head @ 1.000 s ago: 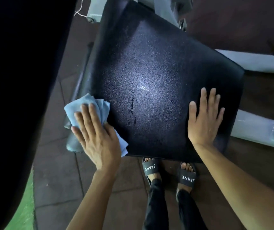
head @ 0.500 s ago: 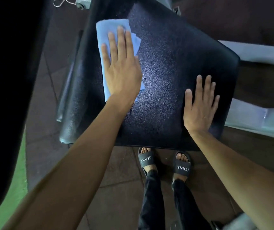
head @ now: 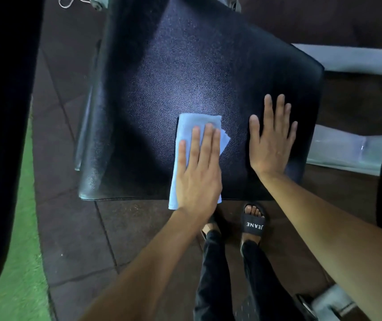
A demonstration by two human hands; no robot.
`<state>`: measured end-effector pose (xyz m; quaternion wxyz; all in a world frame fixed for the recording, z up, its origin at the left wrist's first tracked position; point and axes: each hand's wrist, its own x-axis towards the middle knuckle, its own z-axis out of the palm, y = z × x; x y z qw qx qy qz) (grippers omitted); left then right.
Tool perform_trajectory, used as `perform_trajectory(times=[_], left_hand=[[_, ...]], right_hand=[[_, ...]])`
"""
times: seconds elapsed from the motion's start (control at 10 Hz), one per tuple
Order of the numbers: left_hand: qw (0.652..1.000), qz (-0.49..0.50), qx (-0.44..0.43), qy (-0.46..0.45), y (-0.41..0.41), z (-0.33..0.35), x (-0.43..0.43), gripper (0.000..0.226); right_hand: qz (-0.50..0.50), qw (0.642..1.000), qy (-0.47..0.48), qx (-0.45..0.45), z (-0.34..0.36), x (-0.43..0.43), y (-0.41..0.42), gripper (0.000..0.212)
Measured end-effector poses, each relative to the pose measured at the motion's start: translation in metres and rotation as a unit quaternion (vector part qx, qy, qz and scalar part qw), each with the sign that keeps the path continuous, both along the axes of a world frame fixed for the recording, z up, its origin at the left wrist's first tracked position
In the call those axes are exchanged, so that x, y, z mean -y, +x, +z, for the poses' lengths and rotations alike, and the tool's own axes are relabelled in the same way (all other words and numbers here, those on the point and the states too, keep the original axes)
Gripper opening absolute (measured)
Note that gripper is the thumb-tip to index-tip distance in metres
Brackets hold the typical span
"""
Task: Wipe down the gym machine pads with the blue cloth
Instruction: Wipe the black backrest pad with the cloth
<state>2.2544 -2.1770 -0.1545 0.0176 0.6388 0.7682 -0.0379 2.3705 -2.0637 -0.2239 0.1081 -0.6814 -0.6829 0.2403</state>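
the left hand (head: 197,179) lies flat with fingers straight and together, pressing the blue cloth (head: 186,133) onto the black pad (head: 185,72) near the middle of its near edge; the cloth's lower end hangs just over that edge. the right hand (head: 272,140) rests palm down on the pad by its near right corner, fingers spread, holding nothing. a black slide sandal (head: 254,225) below the near edge reads "jeane".

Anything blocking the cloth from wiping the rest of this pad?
Only on the right: the right hand lies flat on the pad, just beside the blue cloth under the left hand. Toward the far and left edges, nothing visible lies on the pad.
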Motion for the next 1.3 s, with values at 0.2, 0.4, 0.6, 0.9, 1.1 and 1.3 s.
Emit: perform_trajectory(times=[0.2,0.4,0.6,0.9,1.1,1.3], left_hand=[[0.998,-0.058,-0.034,0.017,-0.019,-0.004,-0.085,0.06],[0.998,-0.046,-0.025,0.019,-0.021,-0.012,-0.145,0.064],[0.998,-0.052,-0.002,0.024,-0.001,-0.008,-0.09,0.069],[0.999,-0.036,0.027,-0.005,0.034,-0.013,-0.014,0.061],[0.99,-0.005,0.124,0.067,-0.011,0.02,-0.02,0.046],[0.997,0.036,0.062,0.015,-0.072,0.023,-0.027,0.052]], right_hand=[[-0.004,1.0,0.003,0.001,0.0,0.0,0.001,0.056],[-0.003,1.0,0.01,-0.013,0.001,0.001,0.001,0.056],[0.016,0.999,-0.017,-0.025,0.006,-0.001,0.006,0.056],[0.025,0.994,-0.054,-0.089,0.013,-0.01,0.015,0.051],[-0.105,0.967,-0.047,-0.228,0.052,0.016,-0.003,0.05],[-0.07,0.982,-0.085,-0.15,0.08,0.076,-0.066,0.064]])
